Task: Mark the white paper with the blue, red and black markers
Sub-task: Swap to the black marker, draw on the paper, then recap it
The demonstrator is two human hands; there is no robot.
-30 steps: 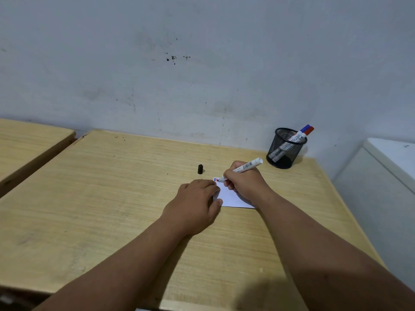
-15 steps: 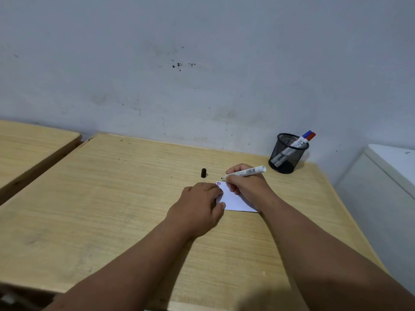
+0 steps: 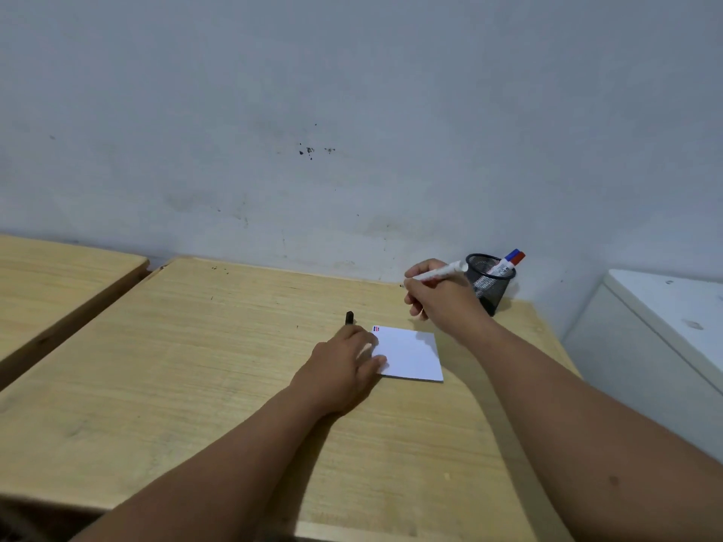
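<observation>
A small white paper (image 3: 410,354) lies flat on the wooden desk (image 3: 195,365), with short blue, red and dark strokes at its far left corner. My left hand (image 3: 344,365) rests on the paper's left edge, fingers loosely spread, its fingertips near the black cap (image 3: 349,318) standing on the desk. My right hand (image 3: 442,299) is raised above and behind the paper, shut on the uncapped black marker (image 3: 440,272), tip pointing left. The blue and red markers (image 3: 510,262) stand in the black mesh cup (image 3: 489,281) at the back right.
A grey stained wall runs along the desk's far edge. A second wooden desk (image 3: 58,283) sits to the left across a narrow gap. A white cabinet (image 3: 665,338) stands to the right of the desk.
My right hand has lifted the marker off the paper and moved it back and right toward the mesh cup. My left hand has slid slightly left, uncovering most of the paper.
</observation>
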